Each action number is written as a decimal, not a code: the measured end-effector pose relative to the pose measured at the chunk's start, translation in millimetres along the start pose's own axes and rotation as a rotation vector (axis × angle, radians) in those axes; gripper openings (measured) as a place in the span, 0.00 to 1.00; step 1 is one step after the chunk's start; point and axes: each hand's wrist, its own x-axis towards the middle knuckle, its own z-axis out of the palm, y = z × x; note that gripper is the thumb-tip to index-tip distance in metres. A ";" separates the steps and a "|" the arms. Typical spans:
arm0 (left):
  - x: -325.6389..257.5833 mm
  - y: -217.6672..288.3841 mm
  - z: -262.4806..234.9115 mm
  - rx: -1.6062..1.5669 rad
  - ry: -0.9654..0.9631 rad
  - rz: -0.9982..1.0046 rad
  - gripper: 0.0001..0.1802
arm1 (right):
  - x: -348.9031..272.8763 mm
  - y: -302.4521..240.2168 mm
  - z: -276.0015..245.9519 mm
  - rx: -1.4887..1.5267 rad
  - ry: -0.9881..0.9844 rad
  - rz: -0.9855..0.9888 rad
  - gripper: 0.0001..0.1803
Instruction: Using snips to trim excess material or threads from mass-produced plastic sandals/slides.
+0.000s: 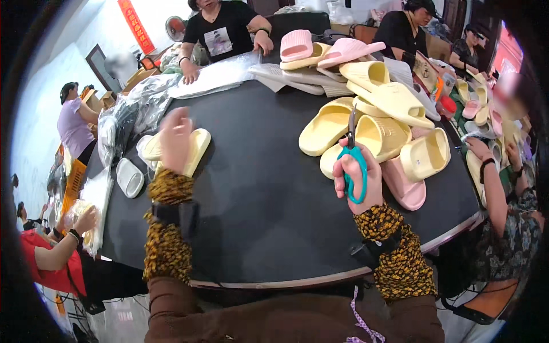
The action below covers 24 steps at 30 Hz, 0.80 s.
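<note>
Dark table, right hand holding scissors, left hand near slippers

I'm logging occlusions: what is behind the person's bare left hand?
Parts of pale-yellow, slip-on, foam-looking slippers show on either side of the bare left hand, on the flat black tabletop. What lies directly behind the hand is covered.

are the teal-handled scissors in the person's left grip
No, the teal-handled scissors are in the person's right grip, blades pointing up toward the pile of slippers.
</note>
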 end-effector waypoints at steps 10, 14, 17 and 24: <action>-54.8 -94.5 -85.3 -0.405 -0.077 -0.691 0.22 | 2.7 14.1 2.0 -0.094 -0.069 0.137 0.17; -54.0 0.3 -14.7 -0.467 -0.308 -0.541 0.18 | 2.3 14.6 -4.1 -0.107 -0.040 0.115 0.17; -58.6 87.6 16.9 -0.655 -0.575 -0.630 0.20 | 2.3 15.8 -4.8 -0.088 -0.003 0.080 0.16; -75.2 151.2 47.4 -0.653 -0.805 -0.293 0.19 | 3.0 15.4 -6.4 -0.042 -0.022 0.077 0.17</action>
